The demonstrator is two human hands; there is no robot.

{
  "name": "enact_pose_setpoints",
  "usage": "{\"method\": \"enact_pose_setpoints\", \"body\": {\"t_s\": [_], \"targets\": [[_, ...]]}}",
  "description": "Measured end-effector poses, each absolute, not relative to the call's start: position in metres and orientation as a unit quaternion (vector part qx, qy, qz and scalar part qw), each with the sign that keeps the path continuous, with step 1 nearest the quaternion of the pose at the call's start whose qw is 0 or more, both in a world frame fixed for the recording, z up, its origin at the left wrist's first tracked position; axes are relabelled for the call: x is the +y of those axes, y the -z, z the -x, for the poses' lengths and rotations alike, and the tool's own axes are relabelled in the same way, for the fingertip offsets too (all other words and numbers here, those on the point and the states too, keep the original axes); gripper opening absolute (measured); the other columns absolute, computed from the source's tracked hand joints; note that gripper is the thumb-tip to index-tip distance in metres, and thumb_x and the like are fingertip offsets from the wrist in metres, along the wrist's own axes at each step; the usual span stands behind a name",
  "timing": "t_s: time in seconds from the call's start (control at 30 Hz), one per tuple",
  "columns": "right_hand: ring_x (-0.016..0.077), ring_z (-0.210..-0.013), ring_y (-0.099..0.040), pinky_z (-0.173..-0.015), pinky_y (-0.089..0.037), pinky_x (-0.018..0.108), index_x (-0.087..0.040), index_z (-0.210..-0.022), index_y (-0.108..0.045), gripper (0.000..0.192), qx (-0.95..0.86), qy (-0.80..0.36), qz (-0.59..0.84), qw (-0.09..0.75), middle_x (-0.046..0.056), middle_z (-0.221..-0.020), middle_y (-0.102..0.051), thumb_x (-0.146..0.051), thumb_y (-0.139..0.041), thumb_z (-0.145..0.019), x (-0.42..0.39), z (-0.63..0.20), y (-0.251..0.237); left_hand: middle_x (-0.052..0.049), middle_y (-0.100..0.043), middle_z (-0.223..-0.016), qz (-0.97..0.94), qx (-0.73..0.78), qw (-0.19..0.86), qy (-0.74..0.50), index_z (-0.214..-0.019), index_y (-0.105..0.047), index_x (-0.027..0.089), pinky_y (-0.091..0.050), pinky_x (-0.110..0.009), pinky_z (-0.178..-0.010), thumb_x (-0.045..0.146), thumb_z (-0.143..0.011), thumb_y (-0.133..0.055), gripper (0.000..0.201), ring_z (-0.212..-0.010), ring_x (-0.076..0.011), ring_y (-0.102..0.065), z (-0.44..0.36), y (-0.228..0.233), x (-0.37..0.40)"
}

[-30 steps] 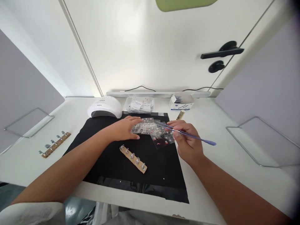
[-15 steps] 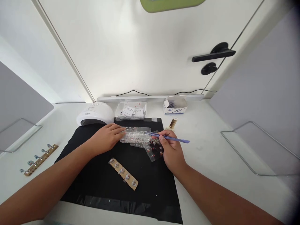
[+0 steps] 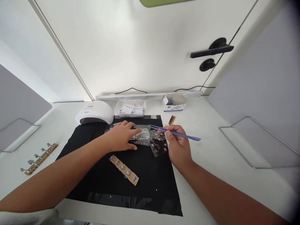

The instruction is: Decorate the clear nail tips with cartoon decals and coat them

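Pinching slim purple tweezers [image 3: 186,136], the right hand [image 3: 179,144] holds them near a clear rectangular plastic case [image 3: 145,134] over the black mat [image 3: 154,175]; the left hand [image 3: 120,136] is spread across that case.

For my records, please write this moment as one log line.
left hand: at clear case | right hand: holds tweezers | nearby: sticker sheet, lamp
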State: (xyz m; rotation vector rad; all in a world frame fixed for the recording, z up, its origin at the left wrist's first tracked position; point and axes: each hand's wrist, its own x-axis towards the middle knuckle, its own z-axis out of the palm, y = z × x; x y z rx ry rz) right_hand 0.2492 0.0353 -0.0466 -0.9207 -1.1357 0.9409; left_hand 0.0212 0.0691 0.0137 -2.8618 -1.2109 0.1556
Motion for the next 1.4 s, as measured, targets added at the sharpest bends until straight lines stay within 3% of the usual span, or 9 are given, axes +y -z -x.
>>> {"method": "enact_pose_setpoints", "body": {"t_s": [0.3,0.47,0.57,0.67,0.9,1.0,1.1,1.23,1.4], "targets": [[0.0177,-0.083,-0.07,-0.079,-0.054,0.036,-0.027,-0.093,-0.062,0.004,-0.527,-0.393,0.308,0.688,0.0,-0.086,-0.071,-0.031,-0.063,-0.091,0.031,-0.249,0.044,-0.013,-0.066,-0.121,0.939,-0.324,0.115,-0.025,-0.123,-0.064,0.021,-0.049,-0.041,-0.087,0.021,-0.094,-0.05,0.032,-0.102,-0.0279,-0.062,-0.016,-0.001,0.073],[0.0162,-0.082,-0.069,-0.085,-0.055,0.037,-0.027,-0.089,-0.065,0.003,-0.475,-0.474,0.248,0.698,-0.001,-0.084,-0.073,-0.029,-0.066,-0.089,0.021,-0.249,0.026,-0.012,-0.066,-0.11,0.915,-0.329,0.217,0.084,-0.12,-0.068,0.023,-0.048,-0.038,-0.078,0.009,-0.088,-0.05,0.039,-0.094,-0.0258,-0.06,0.014,-0.008,0.062],[0.0152,-0.078,-0.069,-0.092,-0.055,0.042,-0.027,-0.088,-0.065,0.005,-0.462,-0.597,0.188,0.629,-0.003,-0.077,-0.072,-0.031,-0.064,-0.091,0.006,-0.243,0.011,-0.009,-0.061,-0.086,0.872,-0.361,0.273,0.184,-0.117,-0.071,0.024,-0.041,-0.031,-0.061,0.009,-0.09,-0.046,0.04,-0.074,-0.0215,-0.055,0.028,-0.01,0.041],[0.0184,-0.089,-0.07,-0.1,-0.051,0.049,-0.028,-0.09,-0.064,0.009,-0.452,-0.682,0.122,0.562,-0.002,-0.072,-0.072,-0.035,-0.061,-0.092,-0.013,-0.229,0.001,-0.005,-0.054,-0.077,0.831,-0.374,0.298,0.285,-0.111,-0.074,0.029,-0.032,-0.026,-0.054,0.011,-0.088,-0.053,0.036,-0.065,-0.0174,-0.048,0.031,-0.01,0.013],[0.0183,-0.096,-0.07,-0.101,-0.05,0.045,-0.029,-0.093,-0.065,0.008,-0.451,-0.651,0.102,0.602,-0.002,-0.076,-0.074,-0.032,-0.058,-0.094,-0.034,-0.196,-0.007,-0.004,-0.06,-0.086,0.858,-0.26,0.293,0.332,-0.123,-0.067,0.029,-0.036,-0.029,-0.063,0.018,-0.085,-0.067,0.039,-0.071,-0.0166,-0.049,0.025,-0.005,-0.014],[0.0172,-0.091,-0.071,-0.098,-0.052,0.041,-0.028,-0.093,-0.067,0.009,-0.493,-0.595,0.118,0.624,-0.002,-0.075,-0.075,-0.026,-0.058,-0.094,-0.03,-0.193,-0.007,-0.01,-0.056,-0.109,0.867,-0.241,0.207,0.383,-0.13,-0.058,0.024,-0.044,-0.034,-0.074,0.012,-0.081,-0.064,0.05,-0.089,-0.0211,-0.054,0.027,-0.001,-0.011],[0.0174,-0.088,-0.071,-0.097,-0.052,0.04,-0.028,-0.093,-0.068,0.009,-0.524,-0.554,0.13,0.634,-0.002,-0.075,-0.076,-0.026,-0.059,-0.093,-0.022,-0.197,-0.008,-0.015,-0.046,-0.126,0.831,-0.238,-0.037,0.502,-0.137,-0.045,0.02,-0.047,-0.043,-0.086,0.022,-0.08,-0.061,0.059,-0.108,-0.0281,-0.05,0.029,0.002,-0.008],[0.0185,-0.086,-0.071,-0.094,-0.053,0.042,-0.028,-0.093,-0.069,0.008,-0.559,-0.538,0.132,0.617,-0.001,-0.075,-0.076,-0.027,-0.061,-0.093,-0.013,-0.205,-0.009,-0.011,-0.055,-0.119,0.741,-0.216,-0.368,0.518,-0.133,-0.046,0.024,-0.05,-0.037,-0.079,0.032,-0.091,-0.054,0.043,-0.09,-0.0195,-0.056,0.027,0.004,-0.009],[0.016,-0.079,-0.069,-0.088,-0.055,0.038,-0.026,-0.097,-0.069,0.011,-0.579,-0.551,0.112,0.59,0.0,-0.077,-0.075,-0.024,-0.058,-0.095,-0.008,-0.209,-0.002,-0.005,-0.062,-0.103,0.701,-0.217,-0.472,0.489,-0.131,-0.052,0.028,-0.054,-0.03,-0.078,0.016,-0.09,-0.064,0.044,-0.085,-0.0139,-0.061,0.014,0.007,-0.018]]}}
